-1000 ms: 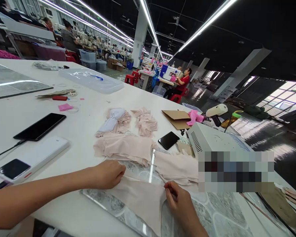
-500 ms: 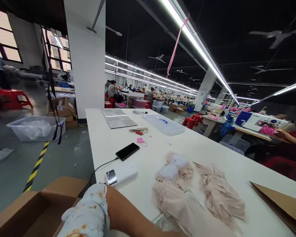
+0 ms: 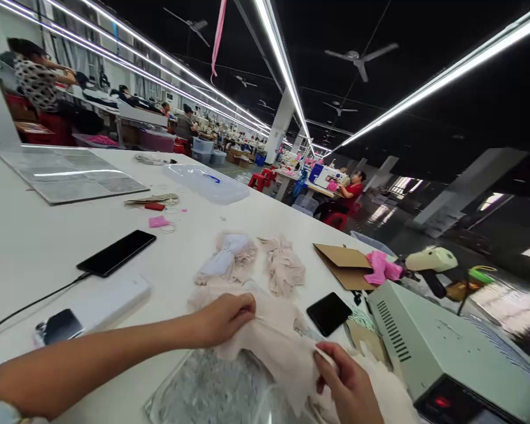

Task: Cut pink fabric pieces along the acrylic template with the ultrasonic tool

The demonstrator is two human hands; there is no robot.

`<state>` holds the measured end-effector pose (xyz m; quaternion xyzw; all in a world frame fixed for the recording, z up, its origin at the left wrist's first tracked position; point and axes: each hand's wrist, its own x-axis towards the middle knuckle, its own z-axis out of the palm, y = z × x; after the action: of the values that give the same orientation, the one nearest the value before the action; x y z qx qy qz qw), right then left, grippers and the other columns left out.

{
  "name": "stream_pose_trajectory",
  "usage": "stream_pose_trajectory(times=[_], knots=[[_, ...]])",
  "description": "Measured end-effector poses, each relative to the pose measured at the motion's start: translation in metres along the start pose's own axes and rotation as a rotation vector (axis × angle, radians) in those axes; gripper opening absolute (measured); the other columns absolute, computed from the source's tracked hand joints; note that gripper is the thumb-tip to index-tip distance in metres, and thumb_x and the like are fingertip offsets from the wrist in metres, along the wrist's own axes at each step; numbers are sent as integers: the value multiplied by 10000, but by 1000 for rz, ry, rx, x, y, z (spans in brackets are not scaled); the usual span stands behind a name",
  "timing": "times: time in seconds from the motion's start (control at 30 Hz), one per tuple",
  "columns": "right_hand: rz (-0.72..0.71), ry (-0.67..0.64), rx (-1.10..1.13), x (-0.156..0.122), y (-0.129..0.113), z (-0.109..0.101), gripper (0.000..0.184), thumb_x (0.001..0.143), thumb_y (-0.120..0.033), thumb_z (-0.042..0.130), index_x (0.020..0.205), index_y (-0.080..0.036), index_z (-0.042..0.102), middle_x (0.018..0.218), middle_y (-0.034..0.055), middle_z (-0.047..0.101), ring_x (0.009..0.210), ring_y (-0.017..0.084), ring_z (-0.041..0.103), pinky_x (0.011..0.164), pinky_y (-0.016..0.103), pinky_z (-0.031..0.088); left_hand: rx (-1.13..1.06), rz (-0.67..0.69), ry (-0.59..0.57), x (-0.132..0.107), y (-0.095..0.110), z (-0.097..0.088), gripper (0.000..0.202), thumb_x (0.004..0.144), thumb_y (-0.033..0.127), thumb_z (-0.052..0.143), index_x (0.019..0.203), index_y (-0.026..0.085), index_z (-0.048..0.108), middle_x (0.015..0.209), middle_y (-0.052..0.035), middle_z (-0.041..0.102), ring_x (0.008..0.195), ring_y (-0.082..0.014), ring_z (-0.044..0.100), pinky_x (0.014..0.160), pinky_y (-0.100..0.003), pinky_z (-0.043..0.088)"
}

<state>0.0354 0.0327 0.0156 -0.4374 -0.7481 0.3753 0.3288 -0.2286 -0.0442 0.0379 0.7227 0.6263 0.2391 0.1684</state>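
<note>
A piece of thin beige fabric (image 3: 274, 330) stretches between my two hands above the table. My left hand (image 3: 225, 318) pinches its left part, fingers closed. At its right end, my right hand (image 3: 342, 377) grips the edge between thumb and fingers. Beneath the cloth lies a shiny grey marbled sheet or board (image 3: 216, 383). Just beyond are a bunched beige bundle with a pale white piece around it (image 3: 229, 256) and a second beige bundle (image 3: 285, 268). More pale fabric (image 3: 384, 383) lies to the right, partly behind my right hand.
On the white table (image 3: 101, 221) lie a phone (image 3: 117, 253) on a cable, a white power bank (image 3: 101, 306), a second phone (image 3: 329, 313), folded cardboard (image 3: 344, 265) and a clear plastic lid (image 3: 207, 182). A grey-green metal box (image 3: 454, 347) stands at right. A co-worker in red (image 3: 351, 188) sits farther off.
The view has swung right, bringing the metal box and second phone into sight. Both hands now show, holding the beige fabric; before, only my left forearm was visible.
</note>
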Motion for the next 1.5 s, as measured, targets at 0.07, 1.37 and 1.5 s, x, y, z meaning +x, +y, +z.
stream_pose_trajectory(times=[0.07, 1.37, 1.5], knots=[[-7, -14, 83, 31, -5, 2, 363, 770, -541, 573, 755, -186, 644, 548, -7, 571, 464, 146, 529, 498, 282, 469, 52, -19, 29, 15, -12, -5, 184, 964, 196, 336, 914, 181, 513, 854, -32, 634, 789, -176, 601, 717, -265, 445], [-221, 467, -639, -19, 76, -56, 479, 687, -170, 637, 1164, -192, 597, 1165, 125, 608, 1047, 275, 563, 884, 427, 487, 210, 528, -248, 137, 112, 102, 133, 905, 105, 418, 833, 161, 515, 934, -69, 585, 823, -185, 595, 744, -295, 462], [-283, 515, -747, -8, 87, -63, 379, 684, -85, 593, 1042, -204, 637, 1005, 92, 640, 938, 255, 557, 801, 404, 478, 147, 630, -334, 119, 127, 88, 130, 899, 116, 407, 810, 171, 484, 938, -53, 581, 842, -169, 590, 768, -263, 458]])
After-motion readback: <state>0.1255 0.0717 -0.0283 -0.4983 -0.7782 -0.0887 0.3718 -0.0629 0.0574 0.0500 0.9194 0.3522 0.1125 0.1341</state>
